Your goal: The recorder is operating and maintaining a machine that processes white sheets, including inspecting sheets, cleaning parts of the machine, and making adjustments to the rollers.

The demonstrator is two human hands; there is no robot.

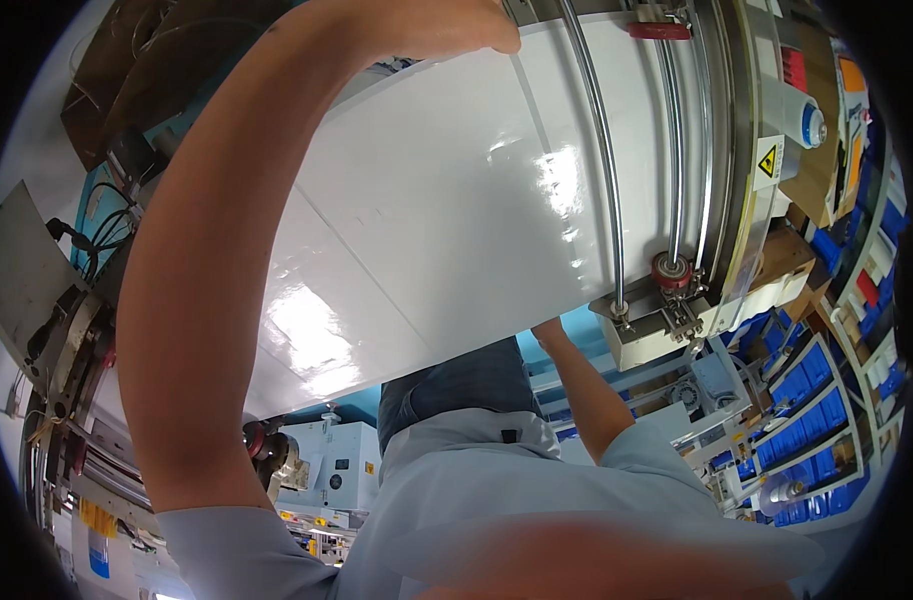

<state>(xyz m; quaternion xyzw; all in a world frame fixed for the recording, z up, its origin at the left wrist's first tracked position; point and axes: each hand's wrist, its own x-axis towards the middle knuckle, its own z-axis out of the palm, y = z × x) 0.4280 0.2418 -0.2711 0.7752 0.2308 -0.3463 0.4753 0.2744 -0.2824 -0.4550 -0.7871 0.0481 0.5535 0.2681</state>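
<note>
A wide, glossy white sheet (416, 220) with faint straight lines across it spans the middle of the view. Its right part runs under the metal rods of a roller machine (673, 150). My left arm reaches over the sheet's left side, and my left hand (466, 30) closes on the far edge, a digit lying over it; the other fingers are out of sight. At the near edge, close to the machine's corner, is my right hand (548, 332). Its fingers are hidden beneath the sheet, so their grip does not show.
A clear guard plate (756, 230) with a yellow warning label stands along the machine's right side. Beyond it are cardboard boxes (781, 265) and racks of blue bins (806, 400). Black cables (101, 235) and another roller unit (86, 400) lie left. A grey-white cabinet (341, 465) stands below.
</note>
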